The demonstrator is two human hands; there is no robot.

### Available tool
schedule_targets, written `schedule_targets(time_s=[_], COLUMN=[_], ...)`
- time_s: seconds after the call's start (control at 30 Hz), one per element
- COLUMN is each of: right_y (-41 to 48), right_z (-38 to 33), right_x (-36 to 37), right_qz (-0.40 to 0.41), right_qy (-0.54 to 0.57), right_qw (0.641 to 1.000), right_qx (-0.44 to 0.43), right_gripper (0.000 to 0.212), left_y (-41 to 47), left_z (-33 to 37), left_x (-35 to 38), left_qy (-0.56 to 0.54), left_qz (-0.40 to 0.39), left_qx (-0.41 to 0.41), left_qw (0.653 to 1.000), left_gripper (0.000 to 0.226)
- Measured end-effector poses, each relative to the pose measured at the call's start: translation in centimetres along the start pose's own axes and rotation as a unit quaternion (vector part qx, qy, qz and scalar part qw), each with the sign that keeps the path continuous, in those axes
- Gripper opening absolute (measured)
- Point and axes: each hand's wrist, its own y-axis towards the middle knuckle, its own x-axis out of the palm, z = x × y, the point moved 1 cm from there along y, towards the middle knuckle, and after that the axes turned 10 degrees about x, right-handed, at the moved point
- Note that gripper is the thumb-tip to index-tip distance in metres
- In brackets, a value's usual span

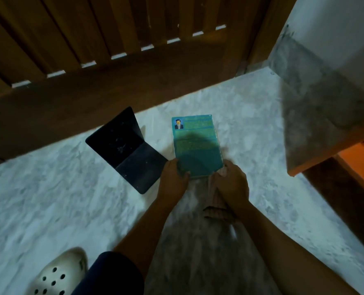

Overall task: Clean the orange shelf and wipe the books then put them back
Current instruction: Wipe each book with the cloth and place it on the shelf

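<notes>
A teal paperback book [196, 143] lies back cover up on the pale marble floor [49, 199]. My left hand [173, 179] grips the book's near left corner, thumb on the cover. My right hand [232, 184] sits at the near right corner and holds a striped cloth [217, 207] that trails back toward me. At the right edge, part of the orange shelf [355, 154] shows.
A black bookend [125, 150], dusty and bent into an L, stands on the floor left of the book. A brown slatted wooden door [112, 60] closes off the far side. A grey wall base [317, 99] is at the right. A white clog [57, 273] is at lower left.
</notes>
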Motion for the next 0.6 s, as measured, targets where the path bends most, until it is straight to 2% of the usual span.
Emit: schedule_targets(time_s=[0.07, 0.2, 0.33, 0.6], right_y=[0.1, 0.5, -0.1, -1.7], right_z=[-0.2, -0.7, -0.8, -1.4], right_x=[0.2, -0.2, -0.7, -1.5], right_qz=[-0.004, -0.072, -0.135, -0.095], right_qy=[0.031, 0.138, 0.197, 0.299], right_qw=[0.999, 0.984, 0.969, 0.948], right_qx=[0.018, 0.091, 0.070, 0.058], right_gripper=[0.030, 0.036, 0.034, 0.042], left_y=[0.0, -0.1, -0.1, -1.0], left_z=[-0.3, -0.7, -0.7, 0.4], left_x=[0.3, 0.3, 0.1, 0.6], left_qy=[-0.020, -0.036, -0.046, -0.061], left_qz=[0.026, 0.052, 0.064, 0.066], left_qx=[-0.016, -0.041, -0.053, -0.065], left_qw=[0.999, 0.997, 0.996, 0.994], left_gripper=[0.051, 0.051, 0.051, 0.050])
